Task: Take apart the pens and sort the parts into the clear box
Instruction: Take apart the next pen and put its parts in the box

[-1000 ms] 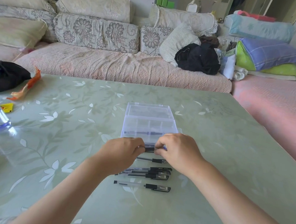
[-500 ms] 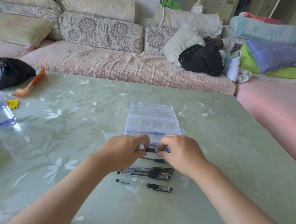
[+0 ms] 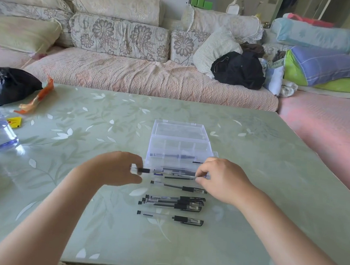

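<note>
Hands are now apart: left hand point(image 3: 115, 169) pinches the barrel point(image 3: 143, 170), right hand point(image 3: 223, 179) pinches the refill point(image 3: 178, 177); 2 parts ready for the box point(image 3: 180, 133).

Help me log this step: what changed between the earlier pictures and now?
The hands pulled apart: the left hand moved left gripping the barrel piece, the right hand moved right pinching the thin refill. The clear box and the loose pens on the table stayed put.

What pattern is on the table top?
The table is pale green with white leaf shapes; the head view shows it.
</note>
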`<action>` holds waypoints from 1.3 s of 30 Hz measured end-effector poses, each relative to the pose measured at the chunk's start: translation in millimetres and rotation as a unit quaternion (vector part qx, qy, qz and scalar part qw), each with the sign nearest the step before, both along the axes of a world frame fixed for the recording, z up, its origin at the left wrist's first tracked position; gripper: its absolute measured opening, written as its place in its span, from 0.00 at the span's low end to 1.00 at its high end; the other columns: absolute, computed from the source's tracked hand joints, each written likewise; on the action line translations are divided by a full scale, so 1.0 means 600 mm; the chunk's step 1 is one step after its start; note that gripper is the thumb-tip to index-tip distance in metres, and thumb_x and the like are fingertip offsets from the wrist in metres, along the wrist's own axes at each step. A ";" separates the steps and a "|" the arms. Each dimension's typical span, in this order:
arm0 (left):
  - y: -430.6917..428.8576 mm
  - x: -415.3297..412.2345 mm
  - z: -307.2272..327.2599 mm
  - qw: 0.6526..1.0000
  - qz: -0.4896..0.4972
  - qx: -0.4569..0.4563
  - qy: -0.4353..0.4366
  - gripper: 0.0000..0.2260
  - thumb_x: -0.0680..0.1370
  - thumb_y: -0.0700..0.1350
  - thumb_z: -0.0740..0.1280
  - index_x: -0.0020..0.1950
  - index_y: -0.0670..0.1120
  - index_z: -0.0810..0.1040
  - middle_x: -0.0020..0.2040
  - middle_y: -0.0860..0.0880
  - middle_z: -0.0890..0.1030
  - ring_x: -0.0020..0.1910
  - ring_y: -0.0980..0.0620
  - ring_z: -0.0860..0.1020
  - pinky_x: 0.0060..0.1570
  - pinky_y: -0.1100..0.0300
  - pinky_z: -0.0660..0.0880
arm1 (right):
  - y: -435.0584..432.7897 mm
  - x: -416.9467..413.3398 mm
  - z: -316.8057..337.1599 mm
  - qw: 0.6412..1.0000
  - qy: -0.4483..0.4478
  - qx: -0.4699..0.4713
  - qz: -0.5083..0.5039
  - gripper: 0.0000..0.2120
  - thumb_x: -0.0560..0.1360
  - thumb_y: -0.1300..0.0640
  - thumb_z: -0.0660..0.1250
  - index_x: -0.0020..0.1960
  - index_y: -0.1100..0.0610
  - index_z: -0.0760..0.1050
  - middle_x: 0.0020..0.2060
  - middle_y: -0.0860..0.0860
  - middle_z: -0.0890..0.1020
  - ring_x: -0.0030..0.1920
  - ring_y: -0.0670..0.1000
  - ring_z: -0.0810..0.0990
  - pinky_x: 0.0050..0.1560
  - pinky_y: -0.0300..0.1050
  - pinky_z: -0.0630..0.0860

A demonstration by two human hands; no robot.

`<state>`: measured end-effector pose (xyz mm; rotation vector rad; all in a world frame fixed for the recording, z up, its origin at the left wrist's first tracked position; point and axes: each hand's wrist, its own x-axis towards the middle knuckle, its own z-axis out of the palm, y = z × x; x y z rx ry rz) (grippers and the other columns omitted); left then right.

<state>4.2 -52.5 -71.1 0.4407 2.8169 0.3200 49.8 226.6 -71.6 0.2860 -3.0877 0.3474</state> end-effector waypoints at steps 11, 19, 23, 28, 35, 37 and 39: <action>0.062 0.029 -0.004 0.969 -0.049 0.121 0.210 0.06 0.77 0.55 0.67 0.53 0.60 0.79 0.50 0.62 0.79 0.43 0.59 0.76 0.36 0.67 0.68 | -0.008 0.002 -0.001 1.000 -0.003 -0.006 0.014 0.05 0.76 0.48 0.65 0.43 0.44 0.79 0.45 0.42 0.78 0.46 0.46 0.76 0.45 0.43 0.72; 0.100 0.040 -0.029 0.969 -0.079 0.106 0.207 0.07 0.77 0.55 0.67 0.54 0.59 0.80 0.49 0.62 0.82 0.47 0.60 0.77 0.36 0.75 0.61 | -0.016 0.003 0.001 1.000 0.008 -0.007 0.028 0.05 0.75 0.48 0.67 0.47 0.44 0.81 0.46 0.41 0.80 0.48 0.45 0.76 0.45 0.42 0.71; 0.092 0.037 -0.034 0.976 -0.071 0.093 0.182 0.07 0.77 0.54 0.67 0.54 0.59 0.80 0.50 0.62 0.82 0.47 0.61 0.76 0.35 0.75 0.60 | -0.004 0.003 0.002 1.000 0.004 0.006 0.006 0.06 0.74 0.48 0.68 0.50 0.43 0.82 0.48 0.40 0.82 0.51 0.46 0.78 0.47 0.42 0.72; 0.090 0.038 -0.042 0.984 -0.056 0.060 0.156 0.08 0.77 0.55 0.66 0.54 0.59 0.80 0.50 0.62 0.82 0.41 0.60 0.72 0.35 0.70 0.64 | 0.032 0.015 0.005 0.999 -0.019 0.003 -0.027 0.05 0.73 0.49 0.70 0.48 0.43 0.82 0.43 0.40 0.79 0.46 0.45 0.75 0.41 0.39 0.68; 0.106 0.038 -0.050 0.989 -0.076 0.052 0.119 0.06 0.76 0.54 0.66 0.50 0.58 0.80 0.48 0.61 0.78 0.40 0.59 0.74 0.33 0.67 0.65 | 0.055 0.037 -0.011 0.995 -0.093 -0.020 -0.027 0.07 0.71 0.50 0.73 0.48 0.44 0.80 0.40 0.39 0.80 0.44 0.43 0.78 0.39 0.34 0.69; 0.105 0.038 -0.052 0.989 -0.080 0.049 0.115 0.06 0.76 0.54 0.66 0.50 0.57 0.81 0.47 0.60 0.77 0.38 0.59 0.73 0.32 0.68 0.63 | 0.055 0.039 -0.018 0.995 -0.093 -0.016 -0.024 0.05 0.70 0.49 0.72 0.46 0.44 0.80 0.42 0.39 0.81 0.46 0.43 0.78 0.43 0.37 0.72; 0.104 0.038 -0.052 0.989 -0.081 0.046 0.111 0.06 0.76 0.54 0.66 0.50 0.56 0.81 0.47 0.59 0.77 0.38 0.59 0.72 0.31 0.68 0.62 | 0.054 0.038 -0.025 0.995 -0.093 -0.013 -0.016 0.04 0.70 0.48 0.72 0.45 0.44 0.81 0.43 0.39 0.80 0.46 0.42 0.78 0.45 0.39 0.74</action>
